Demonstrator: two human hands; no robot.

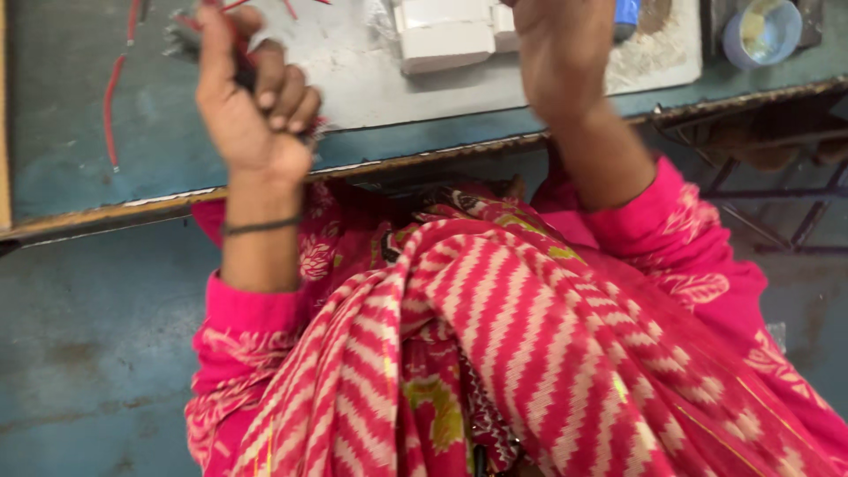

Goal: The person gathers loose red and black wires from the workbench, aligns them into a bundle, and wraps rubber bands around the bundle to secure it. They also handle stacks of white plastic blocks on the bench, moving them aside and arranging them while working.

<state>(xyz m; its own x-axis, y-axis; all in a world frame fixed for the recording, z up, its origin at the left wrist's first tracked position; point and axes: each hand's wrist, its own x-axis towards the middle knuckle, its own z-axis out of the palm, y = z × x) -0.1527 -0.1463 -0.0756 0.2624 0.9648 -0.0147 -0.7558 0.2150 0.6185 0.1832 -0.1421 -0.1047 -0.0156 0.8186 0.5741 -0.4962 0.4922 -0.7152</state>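
Your left hand [256, 106] has its grip closed on a bunch of thin red wires [237, 35] over the blue tabletop [71, 132]. You look to be sorting the wires. Your right hand [565, 53] is blurry near the white plastic box [446, 35]; I cannot tell its grip. Next, hold one wire steady.

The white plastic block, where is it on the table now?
In the head view, the white plastic block lies at the top centre on a pale sheet, between the left hand and the right hand.
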